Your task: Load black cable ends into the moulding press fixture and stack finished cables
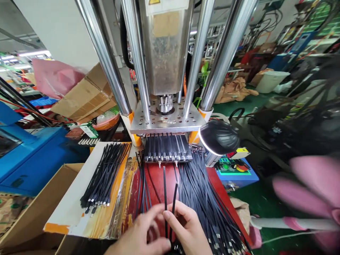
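My right hand is closed, thumb and fingers pinching black flat cables that rise from it. One of their upper ends reaches toward the fixture. My left hand, slightly blurred, is beside them with thumb and forefinger apart; its forefinger tip is close to the cable by my right thumb. I cannot tell if it touches. In front of both hands sits a black fixture block with a row of metal connectors along its front edge. The lower cable ends near my palms are partly hidden.
A press plate hangs over the fixture between steel columns. Many loose cables cover the red table's right side. A cable bundle lies on cardboard at left. A lamp, control box and pink fan stand at right.
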{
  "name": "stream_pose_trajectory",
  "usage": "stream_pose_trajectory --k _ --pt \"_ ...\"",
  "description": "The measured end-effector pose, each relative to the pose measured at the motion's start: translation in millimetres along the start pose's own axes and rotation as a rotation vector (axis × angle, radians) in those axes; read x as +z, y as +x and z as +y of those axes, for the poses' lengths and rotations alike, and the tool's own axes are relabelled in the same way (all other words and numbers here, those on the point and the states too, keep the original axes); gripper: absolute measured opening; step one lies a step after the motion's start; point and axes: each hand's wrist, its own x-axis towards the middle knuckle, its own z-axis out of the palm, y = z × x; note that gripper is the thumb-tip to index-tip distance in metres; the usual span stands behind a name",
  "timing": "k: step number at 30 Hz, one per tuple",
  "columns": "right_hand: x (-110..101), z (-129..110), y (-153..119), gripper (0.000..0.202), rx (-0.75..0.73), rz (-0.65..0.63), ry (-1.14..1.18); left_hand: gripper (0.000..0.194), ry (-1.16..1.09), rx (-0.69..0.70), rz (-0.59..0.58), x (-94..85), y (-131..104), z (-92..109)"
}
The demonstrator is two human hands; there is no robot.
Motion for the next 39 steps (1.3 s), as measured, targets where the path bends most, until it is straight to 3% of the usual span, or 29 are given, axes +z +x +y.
stream_pose_trajectory --k 2,4,7,12,20,27,30,32,35,39 --pt "0 4 -4 0.041 -0.045 -0.02 -0.055 0.063 -0.035 0.128 0.144 -14.2 9 26" --pt "0 8 -8 0.038 -0.096 -0.023 -0.125 0.042 0.002 0.266 0.246 -25.3 20 51" --pt "-1 13 -12 0.03 -0.195 -0.01 -0.206 0.031 0.047 0.361 0.217 -32.1 32 75" --pt "-9 11 -16 0.025 -0.351 0.038 -0.229 0.031 -0.012 0.322 0.079 -26.8 33 75" --pt "-16 -1 -12 0.023 -0.331 0.006 -0.212 0.036 -0.363 0.213 -0.073 -21.4 47 71" --pt "-10 13 -1 0.028 -0.244 0.067 -0.141 0.038 -0.247 0.334 0.002 -20.7 64 76" --pt "6 28 -2 0.034 -0.105 0.048 -0.092 0.042 -0.082 0.412 0.139 -35.0 85 88" --pt "11 34 -5 0.037 -0.033 -0.045 -0.085 0.039 0.0 0.451 0.193 -48.2 108 95" --pt "-9 20 -1 0.038 -0.045 -0.166 -0.181 0.033 0.087 0.484 0.212 -62.5 149 98" --pt "-79 -23 49 0.032 -0.191 -0.076 -0.431 0.023 0.374 0.559 0.301 -63.4 198 95"
